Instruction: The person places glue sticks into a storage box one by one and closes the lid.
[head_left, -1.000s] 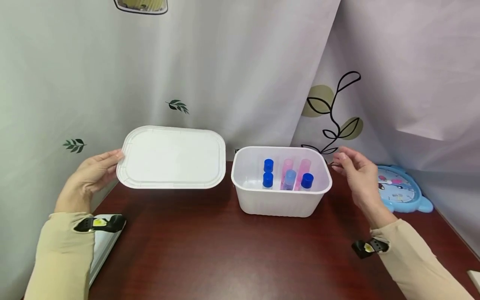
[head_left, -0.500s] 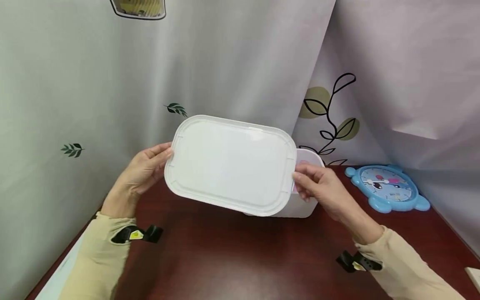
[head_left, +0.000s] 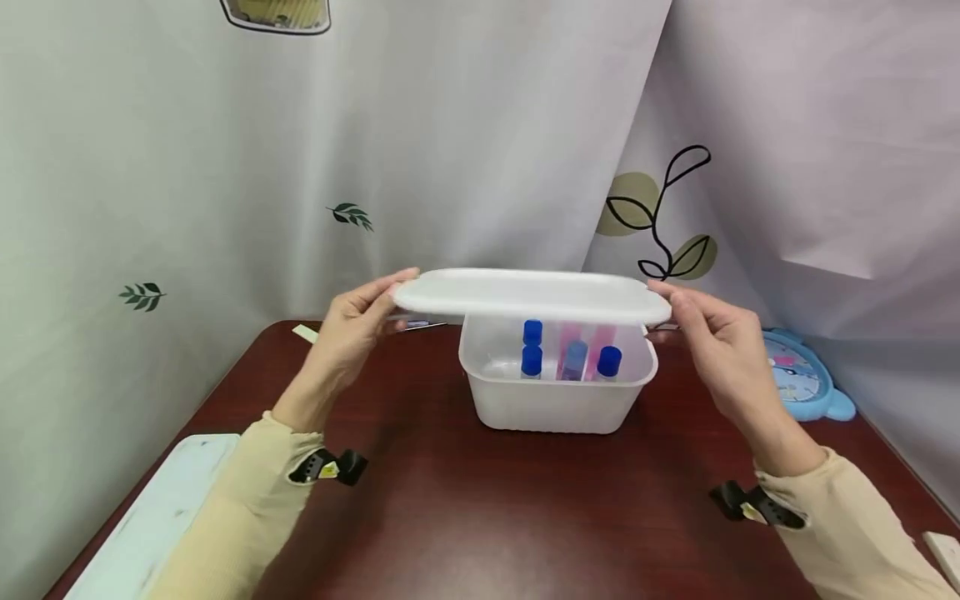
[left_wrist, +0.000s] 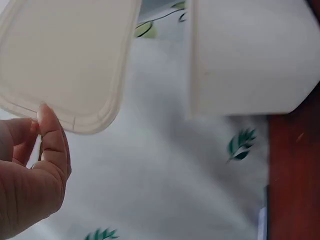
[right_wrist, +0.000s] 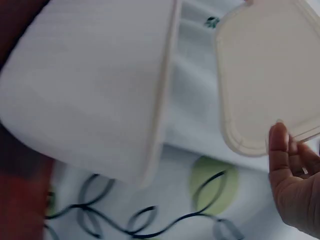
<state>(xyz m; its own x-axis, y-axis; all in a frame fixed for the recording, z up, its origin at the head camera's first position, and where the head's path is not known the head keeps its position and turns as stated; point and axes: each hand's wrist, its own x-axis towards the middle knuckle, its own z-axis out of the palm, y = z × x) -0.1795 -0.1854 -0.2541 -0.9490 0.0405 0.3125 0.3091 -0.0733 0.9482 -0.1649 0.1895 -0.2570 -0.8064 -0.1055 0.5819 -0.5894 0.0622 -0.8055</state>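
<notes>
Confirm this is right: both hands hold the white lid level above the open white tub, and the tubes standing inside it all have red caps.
Not quite. The caps are blue, not red, as the head view shows. The rest holds: the left hand and right hand hold the white lid level above the open white tub, tubes standing inside.

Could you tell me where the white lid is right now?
In the head view the white lid hovers level just above the open tub, held at its ends by the left hand and right hand.
</notes>
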